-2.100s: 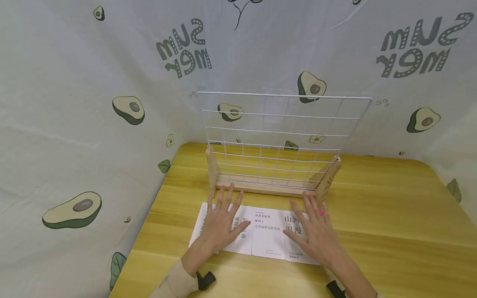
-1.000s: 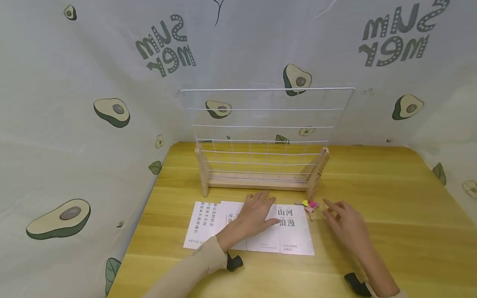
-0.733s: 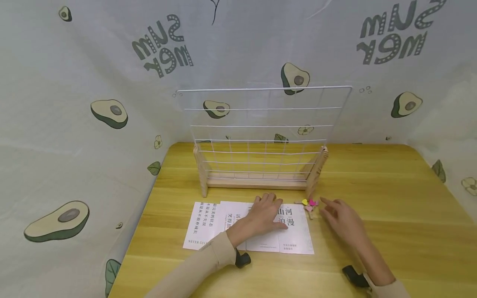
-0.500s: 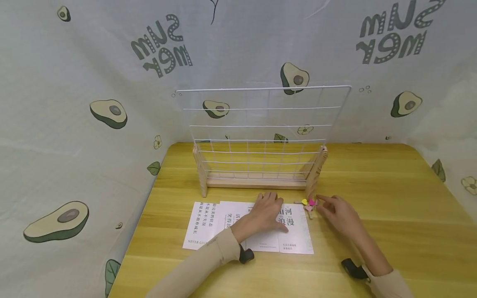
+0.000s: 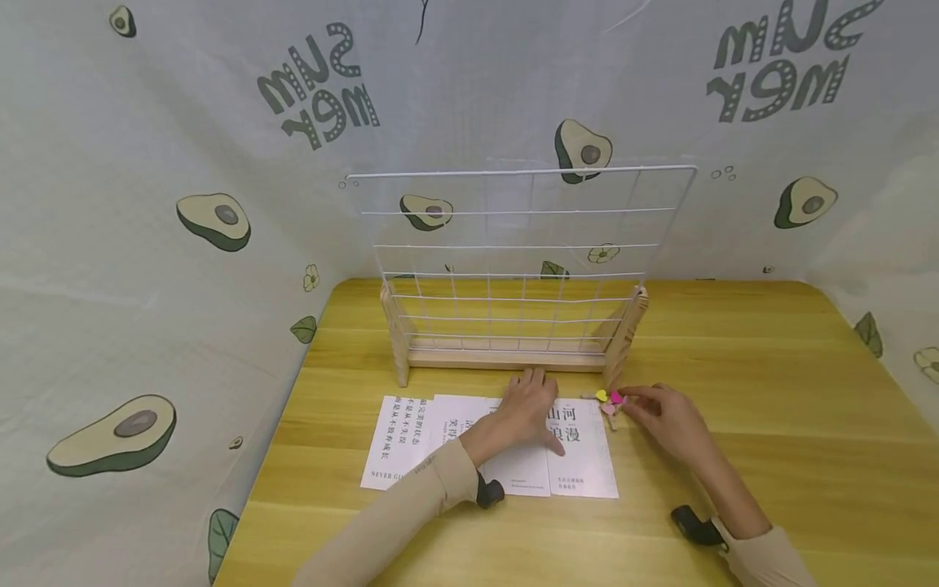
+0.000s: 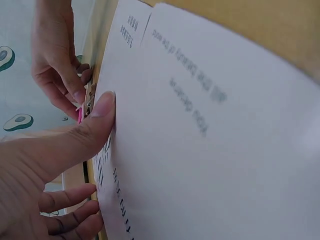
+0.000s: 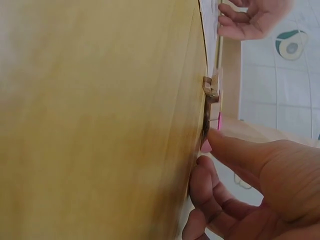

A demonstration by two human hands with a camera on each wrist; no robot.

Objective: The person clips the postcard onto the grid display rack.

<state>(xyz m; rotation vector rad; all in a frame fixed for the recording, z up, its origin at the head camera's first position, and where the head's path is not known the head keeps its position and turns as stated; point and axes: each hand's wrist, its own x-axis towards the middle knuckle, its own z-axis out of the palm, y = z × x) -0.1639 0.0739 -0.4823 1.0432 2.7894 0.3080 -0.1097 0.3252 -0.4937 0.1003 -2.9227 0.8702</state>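
Observation:
My right hand (image 5: 667,420) pinches a small wooden clothespin with a bright pink heart (image 5: 616,397) between thumb and index finger. Beside it lie a clothespin with a yellow heart (image 5: 602,395) and one with a light pink heart (image 5: 608,409), at the upper right corner of the cards. In the right wrist view the thumb (image 7: 235,150) is at the clothespins' end (image 7: 213,97). My left hand (image 5: 524,408) is spread loosely over the row of white printed cards (image 5: 583,473), holding nothing. Its thumb (image 6: 95,120) lies along a card in the left wrist view; its fingers are gently bent.
Behind the cards stands a white wire grid (image 5: 521,172) on a wooden base (image 5: 506,360) with two wooden side feet. The yellow wood-grain table (image 5: 748,383) extends to both sides. A white curtain (image 5: 469,98) printed with avocados hangs behind and at the sides.
Both hands first lay spread over the cards. The left has moved right across them; the right has moved off them, then left to the clothespins, and now pinches the bright pink one.

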